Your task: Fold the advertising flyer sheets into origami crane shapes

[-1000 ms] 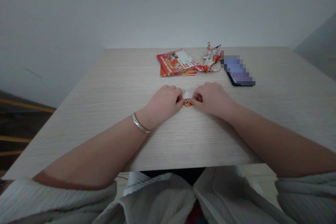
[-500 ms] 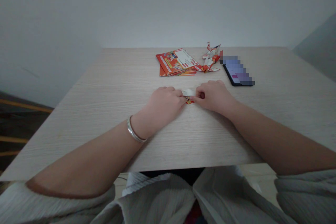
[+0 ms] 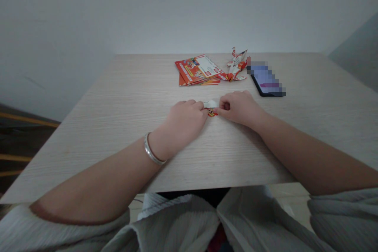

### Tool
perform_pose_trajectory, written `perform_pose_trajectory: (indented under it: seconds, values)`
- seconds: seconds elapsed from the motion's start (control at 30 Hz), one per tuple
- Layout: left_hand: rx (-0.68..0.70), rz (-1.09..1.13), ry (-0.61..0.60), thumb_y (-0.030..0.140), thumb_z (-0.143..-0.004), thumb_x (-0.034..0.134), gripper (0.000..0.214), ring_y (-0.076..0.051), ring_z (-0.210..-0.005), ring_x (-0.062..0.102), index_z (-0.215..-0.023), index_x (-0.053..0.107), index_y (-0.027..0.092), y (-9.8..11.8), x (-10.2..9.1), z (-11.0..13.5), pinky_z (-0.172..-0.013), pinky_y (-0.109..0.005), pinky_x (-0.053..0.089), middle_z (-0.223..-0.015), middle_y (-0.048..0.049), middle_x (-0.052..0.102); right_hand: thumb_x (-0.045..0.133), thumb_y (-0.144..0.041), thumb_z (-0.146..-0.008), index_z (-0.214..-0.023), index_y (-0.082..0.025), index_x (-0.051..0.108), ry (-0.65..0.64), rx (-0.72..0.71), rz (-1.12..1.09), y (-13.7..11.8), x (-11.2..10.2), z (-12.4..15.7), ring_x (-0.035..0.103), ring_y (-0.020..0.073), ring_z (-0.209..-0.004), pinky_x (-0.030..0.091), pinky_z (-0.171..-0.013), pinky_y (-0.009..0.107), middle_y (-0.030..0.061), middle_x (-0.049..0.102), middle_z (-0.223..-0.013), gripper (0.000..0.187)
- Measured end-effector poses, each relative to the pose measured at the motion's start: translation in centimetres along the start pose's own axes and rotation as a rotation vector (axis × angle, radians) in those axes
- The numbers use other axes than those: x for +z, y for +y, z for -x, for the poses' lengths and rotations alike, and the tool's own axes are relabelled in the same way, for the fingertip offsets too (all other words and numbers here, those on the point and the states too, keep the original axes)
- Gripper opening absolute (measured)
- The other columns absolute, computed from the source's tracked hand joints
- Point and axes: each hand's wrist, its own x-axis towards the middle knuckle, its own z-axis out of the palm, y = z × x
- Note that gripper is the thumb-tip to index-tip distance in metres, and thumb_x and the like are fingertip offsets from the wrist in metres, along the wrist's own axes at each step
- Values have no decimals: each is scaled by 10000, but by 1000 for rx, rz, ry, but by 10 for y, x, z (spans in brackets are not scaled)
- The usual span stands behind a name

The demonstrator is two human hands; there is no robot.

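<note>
Between my two hands a small piece of folded paper (image 3: 210, 104), white on its far side and red and yellow printed on its near side, lies on the table. My left hand (image 3: 187, 118) is closed on its left end, the thumb and fingers pressed together there. At the paper's right end my right hand (image 3: 240, 107) is closed too, its thumb and curled forefinger pinching the edge. Much of the paper is hidden under the fingers. A silver bangle (image 3: 152, 149) circles my left wrist.
Beyond my hands, a stack of red printed leaflets (image 3: 196, 71) lies on the wooden table (image 3: 124, 98). Folded paper shapes (image 3: 236, 67) of the same print rest beside it. Right of these is a phone (image 3: 267, 80) with a blurred screen. A wall (image 3: 189, 12) rises behind the table.
My left hand has dipped very slightly toward me on the paper. My right hand keeps its pinch in nearly the same place.
</note>
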Motion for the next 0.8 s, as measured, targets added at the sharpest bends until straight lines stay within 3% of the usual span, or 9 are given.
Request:
perform_pose_trajectory:
  seconds: [0.53,0.8]
  values:
    - [-51,4,-86,121,-984,431,293,-292,-1003,670,-1086,705,111,10,-12,8,-781,-393,538,-1093,-131,692,669,-467,-870,-700,-219,685,-13,24,-40,-2,-2,-3,558,173,-680,249,-633,326,9,700,-703,301]
    - [-162,58,-168,154,-979,424,279,-286,-933,678,-968,695,91,7,-21,12,-769,-390,552,-1025,-141,668,667,-465,-873,-701,-215,685,-16,26,-58,-1,-2,-2,570,170,-685,271,-635,322,17,713,-724,303]
